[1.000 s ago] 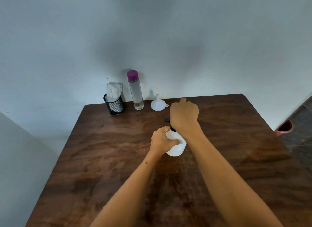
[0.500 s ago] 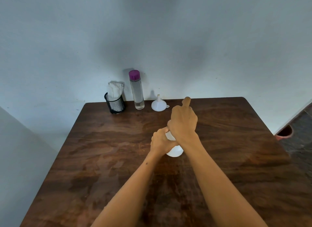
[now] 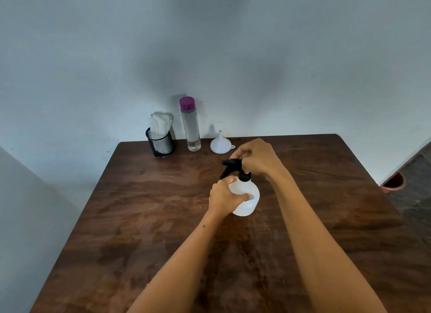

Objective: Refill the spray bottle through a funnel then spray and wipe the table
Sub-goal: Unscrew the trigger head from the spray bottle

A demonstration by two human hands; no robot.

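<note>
Two hands on the spray bottle (image 3: 245,196) at mid-table (image 3: 140,219)

Left hand (image 3: 225,197) wraps the white body; right hand (image 3: 255,157) pinches the black trigger head (image 3: 233,167); funnel (image 3: 219,144) and purple-capped water bottle (image 3: 190,124) stand by the wall.

A plain room in what appears to be a home: a dark wooden table (image 3: 326,219) stands pushed into a corner of bare, pale painted walls (image 3: 256,56). To the right of the fingers, a dark tiled floor (image 3: 415,196) and a terracotta pot (image 3: 394,183) show at the frame's edge.
</note>
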